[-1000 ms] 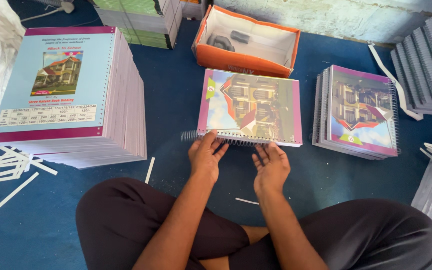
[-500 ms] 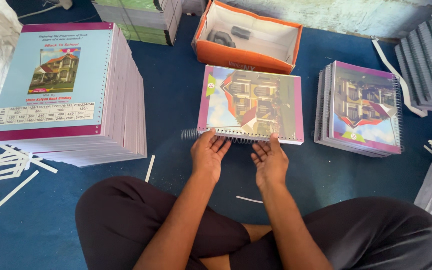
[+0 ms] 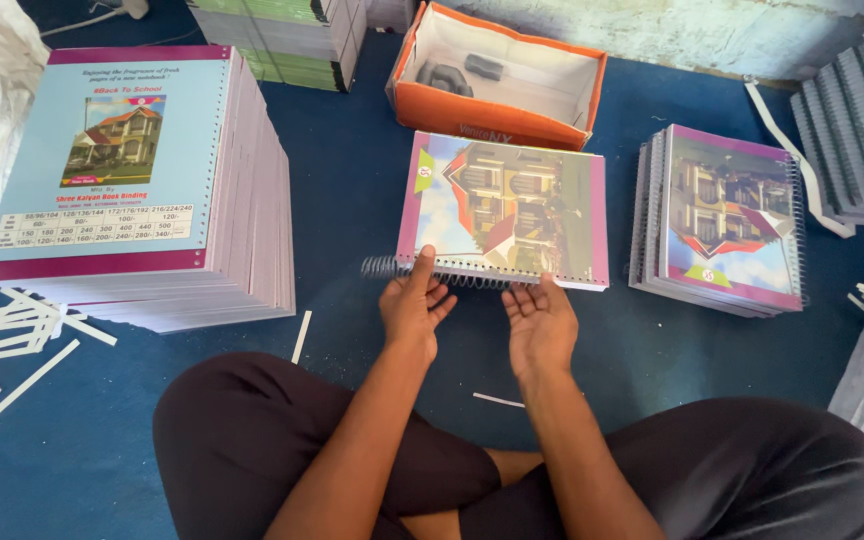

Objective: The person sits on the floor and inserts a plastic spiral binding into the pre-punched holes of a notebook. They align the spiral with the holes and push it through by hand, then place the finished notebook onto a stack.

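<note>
A notebook point(image 3: 507, 205) with a colourful house picture on its cover lies flat on the blue floor in front of me. A metal spiral coil point(image 3: 384, 267) runs along its near edge and sticks out to the left. My left hand point(image 3: 414, 305) rests on the coil at the notebook's near left corner, thumb up against the edge. My right hand point(image 3: 540, 325) is palm up with fingers spread, its fingertips at the near edge of the notebook. Neither hand is closed around anything.
A tall stack of unbound notebooks point(image 3: 142, 190) stands at the left. A small pile of spiral-bound notebooks point(image 3: 727, 220) lies at the right. An orange cardboard box point(image 3: 497, 75) sits behind. White paper strips point(image 3: 2, 335) litter the floor at the left. My crossed legs point(image 3: 282, 440) are below.
My right hand has turned from palm down on the notebook edge to palm up with fingers spread. The left hand stays on the coil.
</note>
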